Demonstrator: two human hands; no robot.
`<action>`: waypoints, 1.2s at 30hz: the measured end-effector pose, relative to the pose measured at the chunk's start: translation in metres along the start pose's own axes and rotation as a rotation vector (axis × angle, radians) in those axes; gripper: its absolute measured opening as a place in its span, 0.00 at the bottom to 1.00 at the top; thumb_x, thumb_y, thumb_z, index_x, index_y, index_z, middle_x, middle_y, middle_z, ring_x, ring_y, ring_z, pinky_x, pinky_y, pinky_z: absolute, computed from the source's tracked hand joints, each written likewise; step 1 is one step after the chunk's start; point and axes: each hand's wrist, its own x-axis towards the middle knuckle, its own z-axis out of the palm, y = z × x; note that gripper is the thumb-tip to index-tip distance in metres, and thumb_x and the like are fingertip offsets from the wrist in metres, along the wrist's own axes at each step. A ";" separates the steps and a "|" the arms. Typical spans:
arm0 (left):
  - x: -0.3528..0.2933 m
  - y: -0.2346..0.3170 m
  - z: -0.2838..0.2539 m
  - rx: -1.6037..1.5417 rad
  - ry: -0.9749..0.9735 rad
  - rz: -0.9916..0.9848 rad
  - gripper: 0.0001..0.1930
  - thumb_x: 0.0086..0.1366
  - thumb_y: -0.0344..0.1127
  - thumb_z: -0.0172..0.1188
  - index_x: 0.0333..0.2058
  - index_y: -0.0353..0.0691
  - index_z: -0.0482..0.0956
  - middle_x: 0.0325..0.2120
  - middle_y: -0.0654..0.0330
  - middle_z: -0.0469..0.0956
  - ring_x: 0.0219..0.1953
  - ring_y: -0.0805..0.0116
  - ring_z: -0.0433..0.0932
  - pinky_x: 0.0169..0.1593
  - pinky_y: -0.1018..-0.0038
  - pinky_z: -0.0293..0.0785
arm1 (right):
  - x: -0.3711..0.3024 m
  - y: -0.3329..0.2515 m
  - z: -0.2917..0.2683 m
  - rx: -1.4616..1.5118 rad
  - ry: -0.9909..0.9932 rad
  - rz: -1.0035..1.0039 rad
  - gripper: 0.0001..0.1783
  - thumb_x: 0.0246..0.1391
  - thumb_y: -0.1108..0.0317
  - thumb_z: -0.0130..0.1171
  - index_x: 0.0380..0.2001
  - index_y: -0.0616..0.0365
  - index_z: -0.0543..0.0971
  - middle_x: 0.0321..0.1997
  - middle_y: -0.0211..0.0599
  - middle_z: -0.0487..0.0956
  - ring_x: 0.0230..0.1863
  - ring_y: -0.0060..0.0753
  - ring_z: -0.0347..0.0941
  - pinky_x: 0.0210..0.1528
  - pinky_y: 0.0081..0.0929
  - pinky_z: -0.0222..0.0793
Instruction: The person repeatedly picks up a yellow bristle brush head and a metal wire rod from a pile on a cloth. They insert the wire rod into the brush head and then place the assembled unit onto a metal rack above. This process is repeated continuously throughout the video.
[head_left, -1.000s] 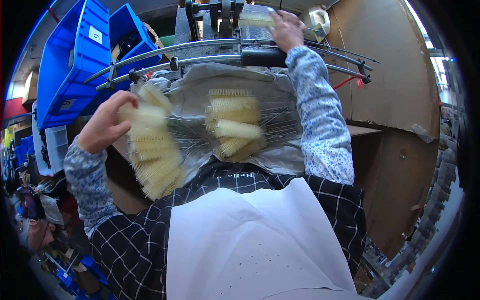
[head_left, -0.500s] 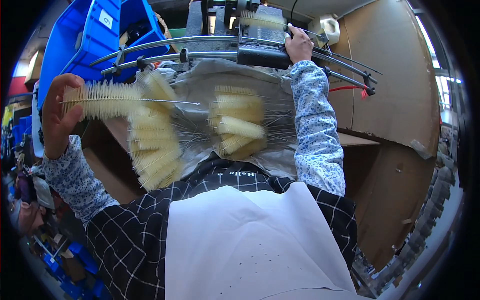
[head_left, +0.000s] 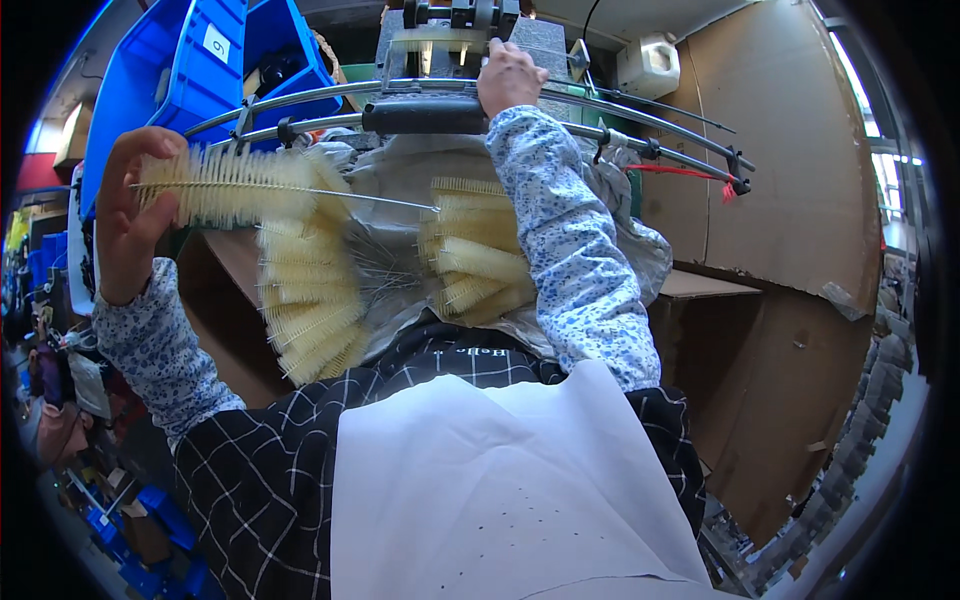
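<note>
My left hand [head_left: 138,215] pinches the bristled end of a pale-yellow bottle brush [head_left: 235,187], whose bare wire stem points right. My right hand [head_left: 510,80] is closed over the right end of a sliding carriage [head_left: 430,114] with a black cylinder, on two metal rails; its fingertips are partly hidden. Another brush [head_left: 440,40] lies across that carriage, by the machine [head_left: 462,14]. Two piles of brushes lie before me: the left pile [head_left: 312,290] and the right pile [head_left: 475,240], with stems facing each other or under my right sleeve.
Curved metal rails [head_left: 690,170] span the machine's front. Blue bins [head_left: 205,70] stand at the left. Large cardboard [head_left: 780,150] rises at the right, with an open box [head_left: 710,285] below. A white plastic container [head_left: 648,66] sits behind the rails. Grey sheeting [head_left: 400,165] lies under the piles.
My right hand and the carriage have slid left along the rails, carrying the brush on it. My left hand, still holding its brush, has moved slightly right.
</note>
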 end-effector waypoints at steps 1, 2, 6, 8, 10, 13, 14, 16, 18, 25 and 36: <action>0.002 -0.001 0.004 -0.012 0.001 0.015 0.18 0.48 0.32 0.51 0.40 0.39 0.63 0.38 0.57 0.64 0.36 0.73 0.64 0.35 0.81 0.64 | 0.000 0.000 0.000 0.015 0.001 -0.013 0.14 0.48 0.65 0.47 0.40 0.52 0.72 0.41 0.33 0.73 0.44 0.37 0.69 0.45 0.44 0.59; 0.003 -0.001 0.007 -0.024 0.002 0.031 0.18 0.48 0.31 0.51 0.41 0.39 0.63 0.38 0.57 0.63 0.36 0.73 0.64 0.35 0.81 0.65 | -0.001 0.002 -0.001 0.029 0.002 -0.026 0.14 0.48 0.65 0.47 0.40 0.52 0.72 0.41 0.33 0.73 0.44 0.37 0.69 0.45 0.44 0.59; -0.002 -0.003 0.008 -0.097 0.029 -0.031 0.18 0.47 0.30 0.49 0.40 0.40 0.60 0.39 0.55 0.62 0.37 0.72 0.64 0.37 0.80 0.65 | -0.002 0.031 -0.008 0.035 0.002 -0.033 0.16 0.47 0.65 0.47 0.41 0.52 0.73 0.42 0.34 0.73 0.44 0.38 0.68 0.45 0.43 0.59; -0.008 -0.007 0.002 -0.112 0.019 -0.038 0.18 0.47 0.29 0.49 0.39 0.39 0.59 0.39 0.55 0.61 0.37 0.72 0.64 0.38 0.79 0.65 | 0.001 0.056 -0.016 -0.010 -0.024 0.010 0.16 0.44 0.65 0.50 0.40 0.50 0.73 0.41 0.34 0.74 0.45 0.38 0.68 0.45 0.42 0.60; -0.013 -0.012 -0.005 -0.088 0.020 -0.051 0.16 0.48 0.28 0.48 0.38 0.39 0.59 0.39 0.55 0.61 0.38 0.72 0.64 0.40 0.78 0.65 | 0.005 0.089 -0.013 -0.010 0.065 -0.026 0.16 0.44 0.64 0.52 0.40 0.50 0.74 0.41 0.35 0.74 0.44 0.38 0.69 0.46 0.40 0.62; -0.014 -0.018 -0.006 -0.102 0.023 -0.036 0.16 0.48 0.27 0.48 0.38 0.39 0.59 0.39 0.55 0.61 0.39 0.72 0.64 0.43 0.77 0.63 | 0.014 0.141 -0.014 0.028 0.110 -0.057 0.16 0.43 0.63 0.51 0.39 0.47 0.75 0.39 0.33 0.75 0.41 0.40 0.70 0.47 0.40 0.62; -0.015 -0.017 -0.006 -0.101 0.031 -0.036 0.16 0.48 0.27 0.47 0.38 0.39 0.59 0.39 0.55 0.61 0.39 0.72 0.63 0.44 0.77 0.62 | 0.021 0.147 -0.022 0.089 0.015 -0.038 0.15 0.44 0.60 0.51 0.37 0.48 0.76 0.39 0.36 0.75 0.41 0.43 0.69 0.46 0.36 0.63; -0.007 -0.012 0.003 -0.121 0.014 -0.081 0.14 0.49 0.30 0.50 0.36 0.41 0.59 0.38 0.57 0.61 0.38 0.73 0.62 0.44 0.78 0.59 | 0.034 0.160 -0.042 0.207 -0.135 0.028 0.15 0.46 0.57 0.50 0.36 0.47 0.77 0.40 0.38 0.74 0.42 0.44 0.69 0.46 0.34 0.64; 0.006 -0.010 0.016 -0.151 -0.041 -0.066 0.14 0.49 0.30 0.51 0.36 0.41 0.60 0.37 0.59 0.61 0.39 0.74 0.62 0.44 0.78 0.59 | 0.048 0.175 -0.038 -0.020 -0.066 0.093 0.16 0.48 0.56 0.47 0.38 0.45 0.76 0.41 0.40 0.74 0.43 0.43 0.69 0.47 0.35 0.63; 0.034 -0.023 0.050 -0.241 -0.291 0.158 0.15 0.53 0.26 0.50 0.40 0.38 0.63 0.33 0.65 0.61 0.38 0.77 0.63 0.43 0.81 0.63 | 0.022 0.191 -0.104 0.097 -0.270 -0.079 0.14 0.51 0.63 0.45 0.40 0.49 0.74 0.37 0.44 0.75 0.41 0.42 0.70 0.44 0.31 0.64; 0.052 -0.016 0.154 -0.287 -0.273 0.216 0.16 0.48 0.22 0.54 0.37 0.39 0.65 0.32 0.65 0.65 0.31 0.84 0.66 0.32 0.86 0.67 | -0.112 -0.001 -0.120 1.136 -0.666 -0.355 0.17 0.51 0.60 0.50 0.42 0.57 0.70 0.33 0.41 0.74 0.35 0.34 0.71 0.37 0.31 0.67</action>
